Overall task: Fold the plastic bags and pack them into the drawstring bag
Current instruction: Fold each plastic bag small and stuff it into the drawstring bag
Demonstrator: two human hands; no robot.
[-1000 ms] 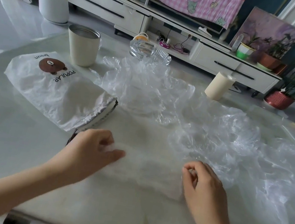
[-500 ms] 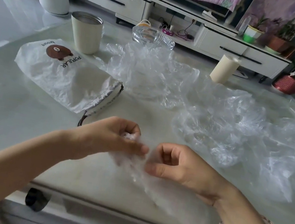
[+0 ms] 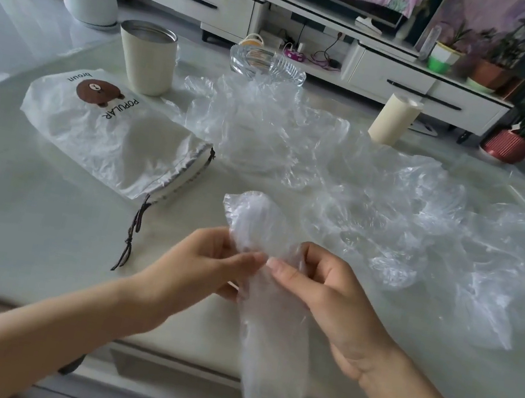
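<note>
I had lifted the plastic bag (image 3: 272, 339) off the table (image 3: 23, 228) and gathered it into a long strip, my left hand (image 3: 208, 266) and right hand (image 3: 324, 299) pinching it with curled fingers near the drawstring bag (image 3: 108, 138), so folding was underway and packing not yet begun.

Passage open over bare tabletop (image 3: 26, 211) at lower left. At left centre the drawstring bag (image 3: 108, 135) obstructs; loose plastic bags (image 3: 375, 200) cover centre and right. A cup (image 3: 147, 58), glass dish (image 3: 266, 64) and cream cylinder (image 3: 394, 118) stand above.
</note>
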